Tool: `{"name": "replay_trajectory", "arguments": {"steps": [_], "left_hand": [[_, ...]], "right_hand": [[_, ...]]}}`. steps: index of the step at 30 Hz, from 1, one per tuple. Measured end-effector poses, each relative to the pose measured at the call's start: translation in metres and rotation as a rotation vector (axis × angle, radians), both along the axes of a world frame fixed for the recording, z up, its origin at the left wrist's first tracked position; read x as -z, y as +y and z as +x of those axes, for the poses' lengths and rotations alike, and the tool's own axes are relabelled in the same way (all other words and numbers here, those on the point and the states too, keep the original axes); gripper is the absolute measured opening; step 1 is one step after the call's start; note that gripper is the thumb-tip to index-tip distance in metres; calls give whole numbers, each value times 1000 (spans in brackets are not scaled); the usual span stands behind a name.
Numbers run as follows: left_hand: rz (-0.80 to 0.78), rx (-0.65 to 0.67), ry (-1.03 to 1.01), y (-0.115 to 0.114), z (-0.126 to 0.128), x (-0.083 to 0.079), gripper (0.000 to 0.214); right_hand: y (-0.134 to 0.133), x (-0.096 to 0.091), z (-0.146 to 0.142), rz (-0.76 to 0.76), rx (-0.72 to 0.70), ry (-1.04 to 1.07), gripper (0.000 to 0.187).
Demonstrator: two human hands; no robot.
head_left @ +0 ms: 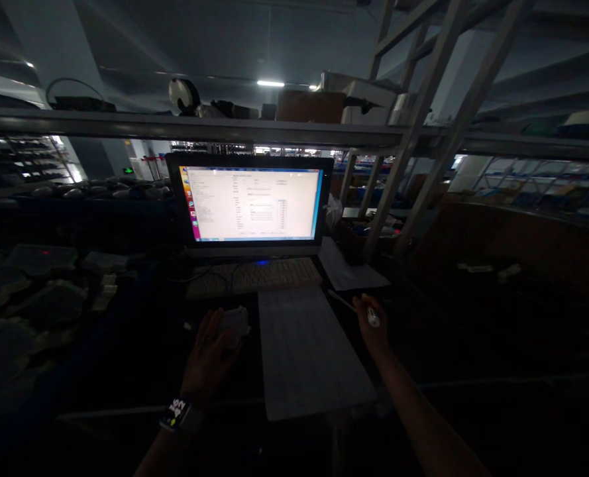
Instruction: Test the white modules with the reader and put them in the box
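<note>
The picture is dark. My left hand [209,348], below the keyboard, has its fingers along the left side of a pale, flat plastic case [235,320] and its thumb near the lower edge. A lit watch is on that wrist. My right hand [374,324], right of the large paper sheet [309,351], is closed round a slim tool. Its thin pale shaft [340,299] points up and left, and a shiny whitish part shows on top of the fist. The tool's exact kind cannot be made out.
A lit monitor [254,205] stands behind the keyboard [254,275]. Several similar pale cases [50,301] lie in a blue-edged bin at left. Another paper [351,268] lies right of the keyboard. A loaded shelf [224,127] crosses above, with metal posts [423,119] at right.
</note>
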State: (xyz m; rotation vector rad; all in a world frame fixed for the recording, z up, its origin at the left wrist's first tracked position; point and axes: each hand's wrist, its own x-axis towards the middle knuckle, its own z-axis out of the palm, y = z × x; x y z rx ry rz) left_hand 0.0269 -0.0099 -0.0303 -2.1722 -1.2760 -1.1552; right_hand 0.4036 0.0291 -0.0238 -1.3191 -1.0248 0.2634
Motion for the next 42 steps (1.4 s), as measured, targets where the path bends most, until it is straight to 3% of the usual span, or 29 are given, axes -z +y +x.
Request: {"name": "replay_trajectory", "arguments": {"steps": [42], "left_hand": [[-10, 30, -31, 2, 0, 0, 16]], "right_hand": [[0, -1, 1, 10, 8, 98, 52]]}}
